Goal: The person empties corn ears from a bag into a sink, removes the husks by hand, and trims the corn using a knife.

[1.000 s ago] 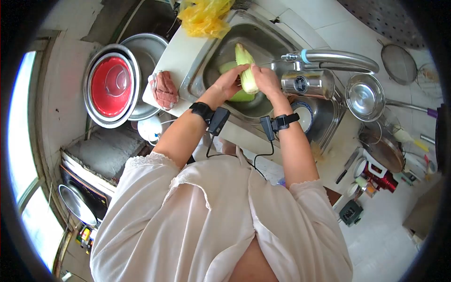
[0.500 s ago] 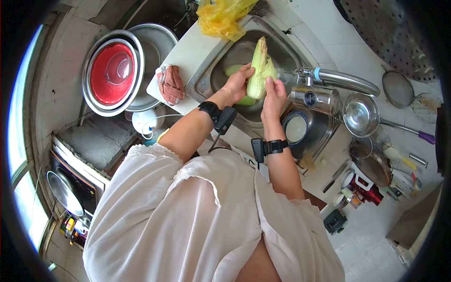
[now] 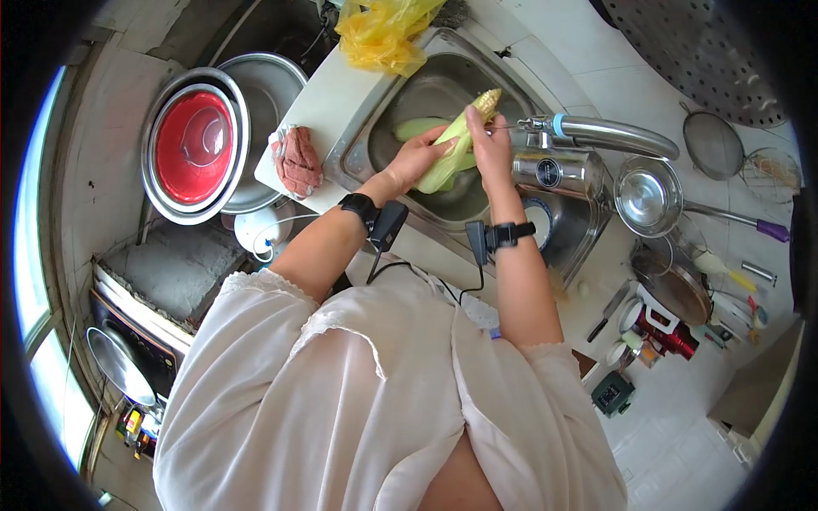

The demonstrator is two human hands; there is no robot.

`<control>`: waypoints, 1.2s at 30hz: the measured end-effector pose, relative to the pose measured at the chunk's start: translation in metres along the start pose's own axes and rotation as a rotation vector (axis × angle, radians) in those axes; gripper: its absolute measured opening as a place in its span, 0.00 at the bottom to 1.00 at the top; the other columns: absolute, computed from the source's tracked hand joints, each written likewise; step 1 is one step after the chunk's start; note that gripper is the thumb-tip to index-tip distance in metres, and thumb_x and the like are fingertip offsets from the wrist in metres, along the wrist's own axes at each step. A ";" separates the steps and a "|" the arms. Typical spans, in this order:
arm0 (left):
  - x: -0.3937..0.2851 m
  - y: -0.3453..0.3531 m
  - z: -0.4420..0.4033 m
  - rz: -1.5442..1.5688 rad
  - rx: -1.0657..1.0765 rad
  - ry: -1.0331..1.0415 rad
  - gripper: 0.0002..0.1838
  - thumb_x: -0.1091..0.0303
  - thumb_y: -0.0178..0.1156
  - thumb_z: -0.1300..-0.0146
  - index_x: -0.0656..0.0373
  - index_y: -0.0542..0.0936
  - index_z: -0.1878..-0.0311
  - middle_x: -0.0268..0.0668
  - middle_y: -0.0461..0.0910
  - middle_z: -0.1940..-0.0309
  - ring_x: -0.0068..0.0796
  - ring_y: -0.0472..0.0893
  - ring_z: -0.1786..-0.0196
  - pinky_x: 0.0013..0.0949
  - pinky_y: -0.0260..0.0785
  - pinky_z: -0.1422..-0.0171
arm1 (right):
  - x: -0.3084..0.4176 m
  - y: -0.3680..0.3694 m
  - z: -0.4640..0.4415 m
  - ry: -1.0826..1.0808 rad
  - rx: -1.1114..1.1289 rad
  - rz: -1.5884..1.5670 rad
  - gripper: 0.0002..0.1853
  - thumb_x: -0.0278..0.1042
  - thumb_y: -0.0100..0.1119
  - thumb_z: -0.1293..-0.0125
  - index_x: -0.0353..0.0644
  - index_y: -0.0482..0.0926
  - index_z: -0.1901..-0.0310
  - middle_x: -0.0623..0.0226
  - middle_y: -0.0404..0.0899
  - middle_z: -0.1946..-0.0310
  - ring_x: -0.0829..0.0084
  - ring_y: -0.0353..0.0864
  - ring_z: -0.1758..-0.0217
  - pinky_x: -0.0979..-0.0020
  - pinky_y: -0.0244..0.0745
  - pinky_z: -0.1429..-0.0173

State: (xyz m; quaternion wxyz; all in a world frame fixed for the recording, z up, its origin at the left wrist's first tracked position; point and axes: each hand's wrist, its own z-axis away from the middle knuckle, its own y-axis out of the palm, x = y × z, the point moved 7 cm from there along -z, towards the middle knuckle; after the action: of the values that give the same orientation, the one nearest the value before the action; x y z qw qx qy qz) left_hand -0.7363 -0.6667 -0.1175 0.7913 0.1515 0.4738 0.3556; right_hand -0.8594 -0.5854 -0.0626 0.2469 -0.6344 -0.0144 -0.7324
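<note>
An ear of corn (image 3: 454,139) is held tilted over the sink (image 3: 388,94), its bare kernel tip pointing up and to the right. Pale green husk still wraps its lower part. My left hand (image 3: 417,157) grips the husked lower side. Near the tip, my right hand (image 3: 492,146) is closed on the corn, thumb pressed along it. Green husk pieces (image 3: 415,129) lie in the basin below, partly hidden by the corn and my hands.
The faucet (image 3: 613,134) reaches in from the right, above a steel canister (image 3: 554,172). A yellow plastic bag (image 3: 383,38) and a reddish cloth (image 3: 297,162) rest on the counter at left. A knife (image 3: 608,312) lies to the right.
The corn has tilted to the right and its kernels now show at the tip, where husk covered them before. My right hand has moved up toward the tip.
</note>
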 end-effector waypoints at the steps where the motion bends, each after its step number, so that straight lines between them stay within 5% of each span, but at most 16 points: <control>1: 0.001 0.000 0.001 -0.002 0.001 -0.002 0.27 0.57 0.59 0.21 0.54 0.71 0.23 0.33 0.83 0.41 0.22 0.83 0.46 0.29 0.76 0.41 | 0.007 0.007 -0.004 -0.095 0.072 0.173 0.27 0.62 0.60 0.26 0.41 0.84 0.52 0.63 0.87 0.63 0.63 0.87 0.61 0.58 0.78 0.50; 4: 0.002 -0.010 -0.001 -0.100 -0.070 0.024 0.27 0.59 0.61 0.22 0.55 0.73 0.24 0.32 0.84 0.42 0.21 0.83 0.46 0.29 0.76 0.41 | 0.013 0.008 -0.008 -0.163 0.049 0.622 0.29 0.63 0.60 0.27 0.38 0.84 0.54 0.53 0.88 0.66 0.50 0.88 0.61 0.53 0.78 0.49; 8: 0.012 -0.017 -0.002 -0.100 -0.048 0.026 0.26 0.61 0.62 0.23 0.54 0.74 0.25 0.32 0.84 0.42 0.21 0.83 0.47 0.28 0.75 0.40 | 0.002 0.007 -0.006 -0.135 0.064 0.652 0.31 0.64 0.59 0.27 0.35 0.85 0.55 0.45 0.87 0.67 0.44 0.88 0.58 0.52 0.78 0.49; 16: 0.010 -0.018 0.003 -0.175 0.005 -0.016 0.27 0.57 0.64 0.24 0.57 0.76 0.27 0.33 0.85 0.44 0.22 0.83 0.47 0.29 0.75 0.40 | -0.004 0.001 -0.003 -0.182 0.110 0.506 0.30 0.54 0.47 0.18 0.30 0.84 0.60 0.47 0.86 0.71 0.50 0.85 0.64 0.54 0.74 0.51; 25: 0.014 -0.026 -0.009 -0.126 0.038 -0.098 0.28 0.53 0.64 0.25 0.60 0.77 0.29 0.37 0.84 0.44 0.25 0.84 0.47 0.29 0.75 0.40 | -0.027 -0.013 0.003 -0.202 0.142 0.392 0.19 0.42 0.51 0.19 0.31 0.83 0.52 0.53 0.86 0.66 0.67 0.83 0.62 0.62 0.77 0.51; 28: -0.003 -0.023 -0.006 -0.255 -0.010 -0.037 0.31 0.48 0.65 0.26 0.60 0.78 0.30 0.39 0.85 0.47 0.27 0.84 0.47 0.32 0.75 0.39 | -0.025 -0.012 0.005 -0.215 0.155 0.354 0.18 0.40 0.53 0.20 0.31 0.83 0.51 0.54 0.86 0.66 0.68 0.83 0.60 0.63 0.77 0.50; 30: -0.024 -0.015 -0.004 -0.661 -0.075 0.047 0.34 0.41 0.62 0.26 0.62 0.79 0.32 0.44 0.86 0.48 0.33 0.84 0.45 0.35 0.74 0.37 | -0.020 -0.008 0.009 -0.199 0.185 0.396 0.18 0.40 0.53 0.20 0.31 0.84 0.51 0.55 0.86 0.65 0.69 0.83 0.60 0.64 0.77 0.51; 32: -0.023 -0.014 -0.010 -0.722 -0.132 0.120 0.36 0.38 0.59 0.26 0.62 0.79 0.33 0.47 0.86 0.47 0.38 0.84 0.43 0.36 0.73 0.36 | -0.009 -0.001 0.014 -0.188 0.216 0.439 0.18 0.41 0.54 0.20 0.31 0.84 0.50 0.56 0.87 0.65 0.71 0.83 0.59 0.65 0.77 0.52; 34: -0.025 -0.016 -0.016 -0.783 -0.192 0.197 0.38 0.35 0.56 0.26 0.63 0.79 0.33 0.50 0.86 0.47 0.43 0.84 0.41 0.38 0.72 0.34 | -0.013 0.000 0.019 0.083 0.168 0.078 0.17 0.40 0.58 0.21 0.31 0.84 0.52 0.56 0.87 0.65 0.74 0.82 0.62 0.67 0.77 0.55; 36: -0.023 -0.015 -0.016 -0.879 -0.190 0.217 0.41 0.31 0.49 0.25 0.62 0.79 0.33 0.53 0.85 0.43 0.49 0.83 0.38 0.40 0.71 0.32 | -0.013 -0.004 0.013 0.018 0.170 0.174 0.16 0.39 0.59 0.22 0.31 0.85 0.53 0.59 0.87 0.66 0.76 0.81 0.63 0.68 0.77 0.57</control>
State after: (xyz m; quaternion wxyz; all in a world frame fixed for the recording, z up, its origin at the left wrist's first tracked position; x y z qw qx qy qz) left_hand -0.7507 -0.6949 -0.1193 0.8231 -0.1749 0.5387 0.0421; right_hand -0.8480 -0.5728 -0.0710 0.3628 -0.6032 -0.0190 -0.7101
